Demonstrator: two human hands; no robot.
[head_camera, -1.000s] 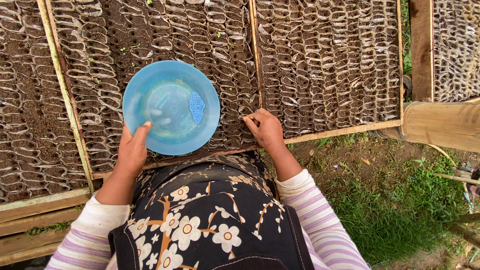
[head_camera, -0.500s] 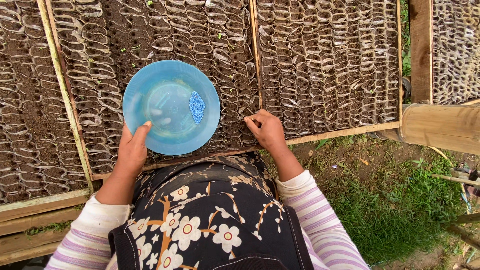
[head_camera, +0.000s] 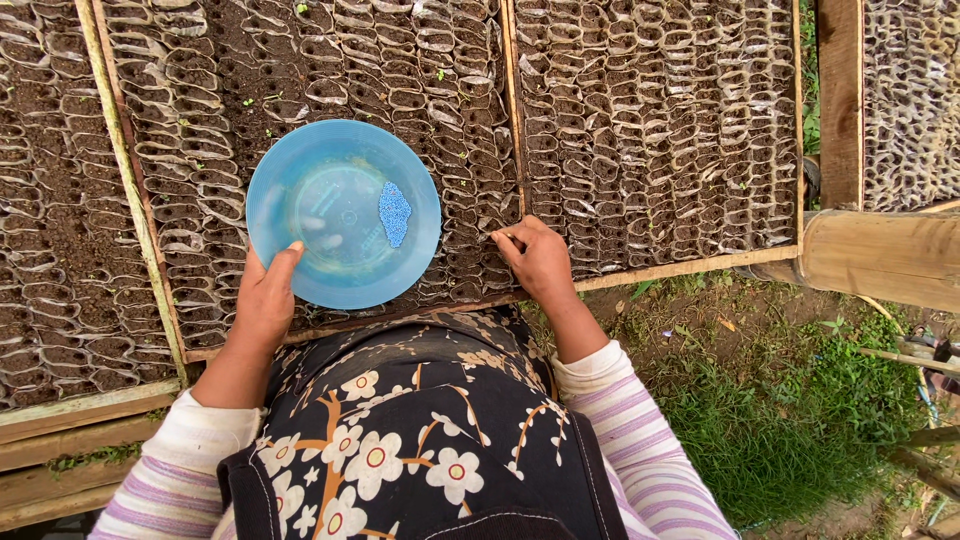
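Little has moved: our right hand (head_camera: 540, 262) edged slightly along the soil-filled seedling pots (head_camera: 640, 130), fingers pinched shut. Left hand (head_camera: 265, 300) grips blue plate (head_camera: 300, 190) holding blue seeds (head_camera: 394, 214). Tilt the plate, seeds spill.

Round blue plastic plate (head_camera: 342, 214) sits flat on the soil-filled seedling cells (head_camera: 440, 110), its near rim gripped by the left hand (head_camera: 264, 300). A small heap of blue pellets (head_camera: 394, 213) lies right of its centre, toward the right hand (head_camera: 540, 262), whose fingertips pinch at a cell.
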